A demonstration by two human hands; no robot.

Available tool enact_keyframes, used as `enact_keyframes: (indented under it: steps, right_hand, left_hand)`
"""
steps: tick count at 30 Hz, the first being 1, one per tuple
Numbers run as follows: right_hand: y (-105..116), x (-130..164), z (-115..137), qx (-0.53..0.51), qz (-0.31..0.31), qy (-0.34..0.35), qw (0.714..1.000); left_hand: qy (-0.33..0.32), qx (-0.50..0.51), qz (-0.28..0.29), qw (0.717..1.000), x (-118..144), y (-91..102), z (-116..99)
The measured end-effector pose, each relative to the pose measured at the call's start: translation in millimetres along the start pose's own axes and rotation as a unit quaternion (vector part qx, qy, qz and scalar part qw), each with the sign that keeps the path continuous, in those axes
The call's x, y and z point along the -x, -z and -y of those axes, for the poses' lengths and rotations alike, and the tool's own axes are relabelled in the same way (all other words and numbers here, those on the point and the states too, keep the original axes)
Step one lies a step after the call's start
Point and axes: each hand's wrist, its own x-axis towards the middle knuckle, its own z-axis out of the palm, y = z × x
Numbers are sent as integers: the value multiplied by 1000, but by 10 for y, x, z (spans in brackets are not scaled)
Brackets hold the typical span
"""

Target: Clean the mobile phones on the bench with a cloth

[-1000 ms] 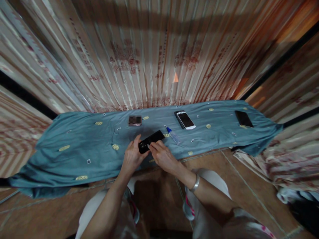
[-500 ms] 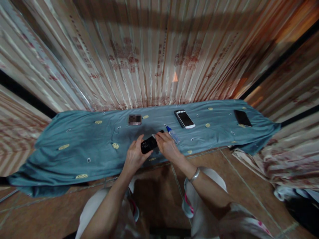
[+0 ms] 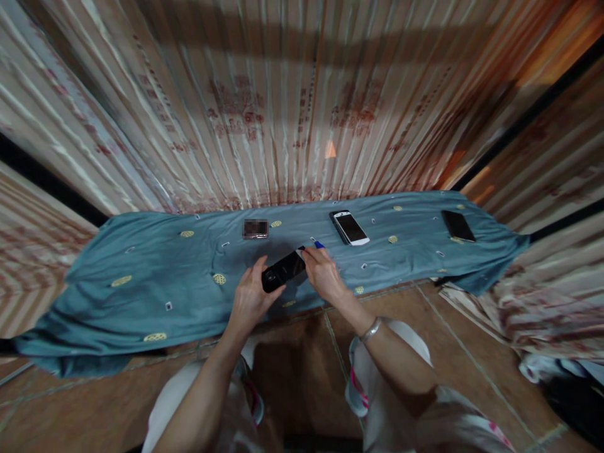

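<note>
Black phone [image 3: 284, 270] is held low over the blue cloth [image 3: 141, 277], near its front edge. Left hand [image 3: 250, 296]: fingers closed round the phone's near end, thumb on top. Right hand [image 3: 321, 272]: fingertips pinched at the far end, on what looks like a small pale wipe or film; I cannot tell which. A blue-capped bottle [image 3: 319, 245] lies just behind the right hand, mostly hidden. White phone [image 3: 350, 227] and a dark phone [image 3: 457, 225] rest further right, well apart. A small blurred item [image 3: 255, 228] lies behind the hands.

Risk, as I judge it: the left grip covers only one end, so pressure from the right could tip the phone loose. A knuckle could also knock the bottle.
</note>
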Motion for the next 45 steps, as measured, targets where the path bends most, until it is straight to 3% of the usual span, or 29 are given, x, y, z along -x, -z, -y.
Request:
enact_keyframes:
  steps: [6, 11, 16, 23, 31, 39, 45]
  right_hand:
    - [18, 115, 390, -32, 29, 75, 996]
    - [65, 138, 531, -28, 56, 94, 994]
    - [84, 144, 514, -24, 72, 103, 992]
    - [87, 85, 442, -24, 61, 84, 994]
    - [111, 189, 512, -35, 78, 113, 990]
    - [116, 79, 409, -37, 57, 85, 994]
    - [113, 143, 482, -28, 58, 113, 991]
  left_hand:
    - [1, -3, 8, 1000, 4, -17, -35]
    - [-4, 6, 15, 1000, 7, -14, 1]
    - [4, 3, 7, 1000, 10, -31, 30]
    - [-12, 16, 53, 998, 46, -72, -123]
    - [13, -6, 19, 1000, 3, -8, 48]
    - [-18, 23, 58, 998, 63, -113, -163]
    - [1, 28, 54, 998, 47, -99, -122]
